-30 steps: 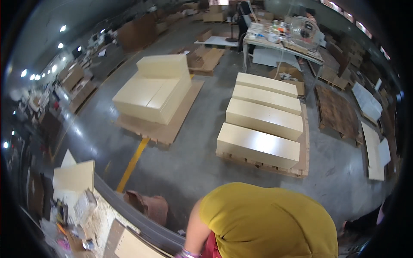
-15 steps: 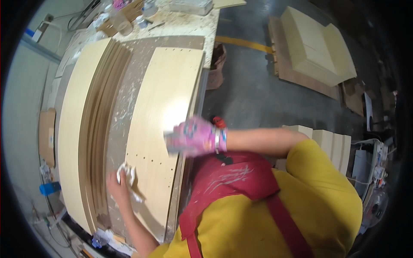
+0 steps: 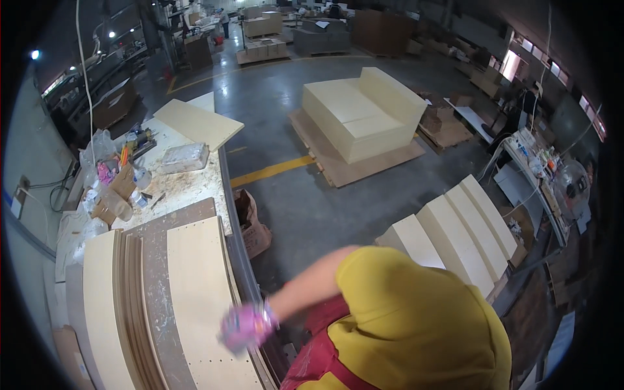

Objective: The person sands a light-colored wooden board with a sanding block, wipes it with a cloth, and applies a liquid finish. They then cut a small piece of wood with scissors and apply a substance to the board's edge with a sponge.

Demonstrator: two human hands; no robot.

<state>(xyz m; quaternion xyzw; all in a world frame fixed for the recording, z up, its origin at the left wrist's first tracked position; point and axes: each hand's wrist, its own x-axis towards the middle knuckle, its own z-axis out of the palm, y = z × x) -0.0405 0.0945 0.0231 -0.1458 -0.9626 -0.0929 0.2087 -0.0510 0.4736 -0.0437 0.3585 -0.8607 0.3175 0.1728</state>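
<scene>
My right hand, in a pink patterned glove, is over the right edge of a pale board on the workbench. Motion smears its fingers, so whether anything is in them does not show. Rows of small holes run across the board near its far end and lower down, beside my hand. To its left stands a stack of similar boards with layered edges. Between the two lies a strip of paint-spotted brown bench surface. My left hand is out of the picture.
On the bench's far part are a plastic-wrapped block, bottles and a loose board. A sack stands by the bench. Stacked panels rest on a pallet ahead; more panels are at the right.
The view has swung up toward the room. My left hand, earlier at the board with a white crumpled cloth, has left the picture. The grey block earlier in my right hand cannot be made out.
</scene>
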